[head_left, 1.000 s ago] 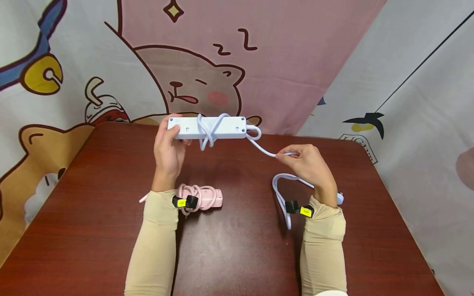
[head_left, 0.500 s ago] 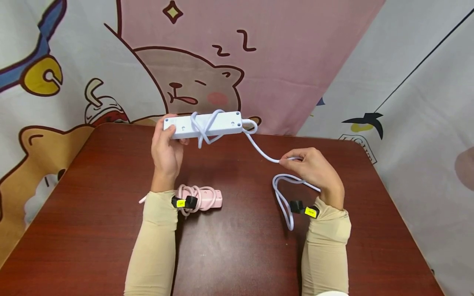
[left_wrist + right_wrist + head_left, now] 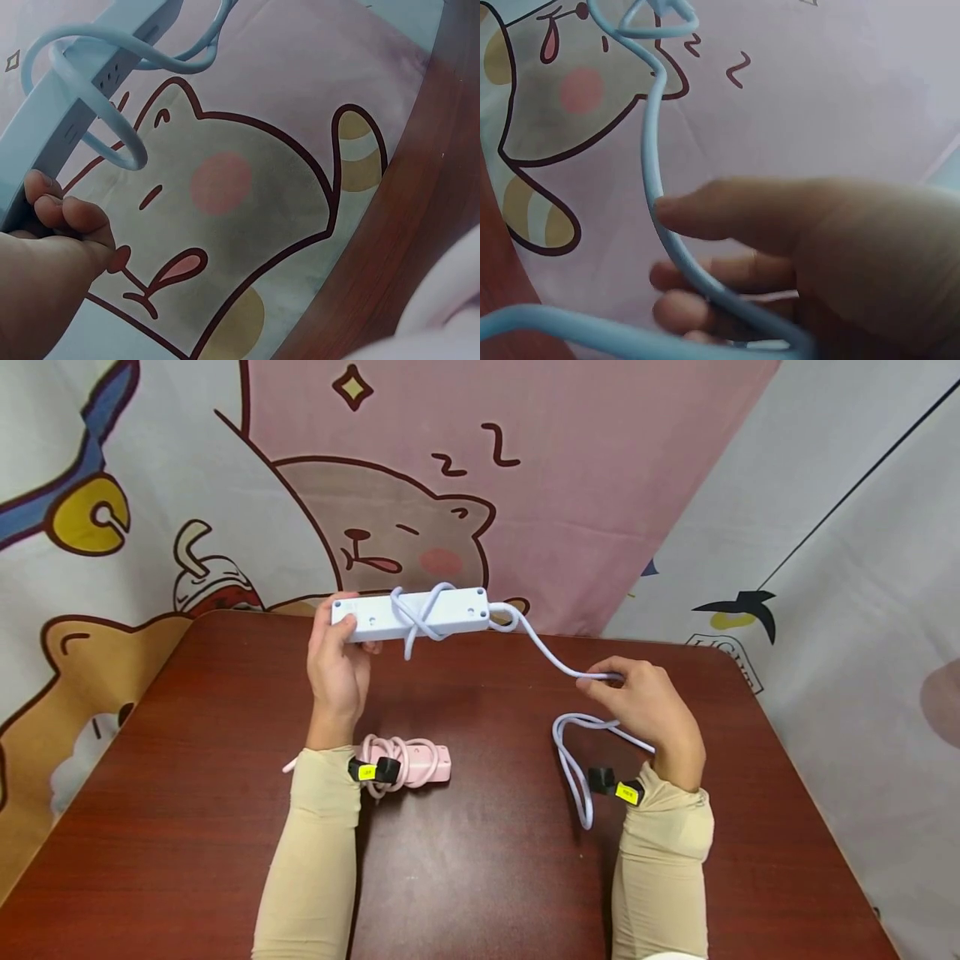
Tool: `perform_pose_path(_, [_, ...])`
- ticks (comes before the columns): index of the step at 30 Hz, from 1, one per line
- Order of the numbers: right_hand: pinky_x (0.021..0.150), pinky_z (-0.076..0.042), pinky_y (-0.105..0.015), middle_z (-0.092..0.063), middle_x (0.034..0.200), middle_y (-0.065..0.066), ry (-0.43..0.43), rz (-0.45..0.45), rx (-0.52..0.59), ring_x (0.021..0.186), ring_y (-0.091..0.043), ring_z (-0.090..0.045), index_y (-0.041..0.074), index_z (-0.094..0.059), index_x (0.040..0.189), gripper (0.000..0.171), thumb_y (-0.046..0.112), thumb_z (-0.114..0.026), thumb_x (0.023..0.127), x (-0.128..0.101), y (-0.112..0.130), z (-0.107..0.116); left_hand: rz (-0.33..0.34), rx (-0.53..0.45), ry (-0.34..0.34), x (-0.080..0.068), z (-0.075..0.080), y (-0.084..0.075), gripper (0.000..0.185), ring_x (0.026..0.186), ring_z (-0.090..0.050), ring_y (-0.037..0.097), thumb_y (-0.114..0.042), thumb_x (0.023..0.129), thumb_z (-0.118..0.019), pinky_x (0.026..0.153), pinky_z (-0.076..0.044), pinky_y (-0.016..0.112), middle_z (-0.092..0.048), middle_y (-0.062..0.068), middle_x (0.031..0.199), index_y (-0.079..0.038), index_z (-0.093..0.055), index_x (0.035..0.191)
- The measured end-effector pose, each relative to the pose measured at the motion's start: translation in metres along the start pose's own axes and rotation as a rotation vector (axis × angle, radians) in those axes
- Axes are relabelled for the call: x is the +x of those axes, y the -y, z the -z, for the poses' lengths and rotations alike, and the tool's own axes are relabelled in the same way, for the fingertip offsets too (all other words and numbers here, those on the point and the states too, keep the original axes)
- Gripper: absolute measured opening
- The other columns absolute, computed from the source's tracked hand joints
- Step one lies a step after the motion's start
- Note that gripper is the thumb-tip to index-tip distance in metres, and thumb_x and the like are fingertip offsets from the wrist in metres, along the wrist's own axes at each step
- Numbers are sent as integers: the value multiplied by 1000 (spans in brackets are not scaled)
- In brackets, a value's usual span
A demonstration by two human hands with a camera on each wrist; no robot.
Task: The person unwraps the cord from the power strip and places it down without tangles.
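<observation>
Right hand (image 3: 648, 710) pinches the white cord (image 3: 551, 660); slack loops below the pinch on the table (image 3: 480, 860). Beyond, left hand (image 3: 337, 664) grips the white power strip (image 3: 411, 612) by its end, held aloft. A hard pull risks tightening the wrapped loops into a knot.

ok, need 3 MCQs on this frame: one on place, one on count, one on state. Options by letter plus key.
1. Where is the pink power strip?
A. on the table beside the left forearm
B. in the right hand
C. hanging from the backdrop

2. How many power strips show?
A. one
B. two
C. four

3. How is the white power strip?
A. lying flat on the table
B. held up in the left hand, cable partly wound around it
C. fully unwound

Key:
1 A, it lies on the table by the sleeve.
2 B, one white, one pink.
3 B, loops cross its body while the right hand pinches the loose white cable.
</observation>
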State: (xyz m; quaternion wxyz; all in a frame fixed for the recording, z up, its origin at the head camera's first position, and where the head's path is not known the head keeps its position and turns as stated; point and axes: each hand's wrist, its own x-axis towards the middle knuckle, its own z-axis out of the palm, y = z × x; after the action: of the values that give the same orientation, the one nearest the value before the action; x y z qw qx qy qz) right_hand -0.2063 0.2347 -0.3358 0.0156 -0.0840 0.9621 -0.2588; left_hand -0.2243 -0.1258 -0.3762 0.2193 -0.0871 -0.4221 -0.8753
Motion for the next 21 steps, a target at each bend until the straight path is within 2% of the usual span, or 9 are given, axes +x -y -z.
perform_pose_path(4, [90, -51, -50, -75, 113, -17, -27, -15, -36, 107, -36, -66, 5, -71, 120, 48, 46, -64, 97, -1, 6, -1, 15, -2, 17, 0, 0, -1, 29, 69, -49, 12, -2, 98, -35, 61, -41, 23, -59, 3, 92, -12, -59, 112])
perform_pose_path(7, [98, -45, -62, -68, 127, -22, -68, -18, -76, 121, -45, -58, 2, -68, 125, 51, 44, -64, 98, 1, 12, -7, 27, -13, 36, -1, 0, -1, 28, 69, -49, 12, -3, 99, -34, 61, -41, 23, -60, 3, 92, -11, -58, 112])
perform_pose_path(10, [111, -28, -74, -62, 138, -21, -129, 5, -96, 134, -48, -48, 3, -65, 131, 51, 42, -65, 98, 8, 19, -18, 35, -14, 63, -2, -1, -2, 29, 69, -48, 12, -2, 99, -33, 61, -41, 23, -60, 2, 91, -10, -58, 113])
perform_pose_path(12, [114, -15, -79, -61, 142, -19, -172, 41, -89, 140, -45, -46, 6, -63, 134, 50, 41, -66, 98, 13, 24, -27, 40, -12, 79, -3, -1, -1, 29, 69, -47, 13, -2, 99, -33, 62, -41, 24, -60, 1, 90, -9, -57, 114])
perform_pose_path(14, [115, -3, -82, -62, 142, -17, -207, 100, -61, 144, -40, -46, 8, -63, 135, 48, 38, -67, 98, 18, 26, -36, 44, -10, 93, -4, -2, -1, 30, 69, -47, 13, -1, 99, -32, 62, -41, 23, -60, 1, 89, -8, -57, 114])
perform_pose_path(15, [115, 0, -82, -63, 141, -16, -218, 129, -43, 145, -38, -46, 9, -63, 136, 47, 37, -67, 98, 21, 27, -39, 44, -10, 97, -4, -2, -1, 30, 69, -47, 14, -1, 99, -32, 62, -41, 23, -60, 1, 89, -7, -56, 115])
perform_pose_path(18, [116, -2, -80, -66, 137, -15, -225, 205, 18, 143, -36, -49, 10, -64, 135, 43, 32, -68, 98, 26, 28, -48, 45, -11, 101, -4, -3, -1, 29, 69, -49, 13, -1, 99, -33, 61, -41, 23, -60, 1, 90, -4, -55, 117])
perform_pose_path(21, [118, -3, -78, -66, 138, -14, -181, 238, 93, 143, -35, -50, 10, -62, 138, 44, 29, -68, 99, 30, 28, -53, 45, -8, 99, -4, -3, -1, 28, 70, -50, 12, -2, 99, -33, 61, -41, 22, -60, 1, 90, 0, -52, 120])
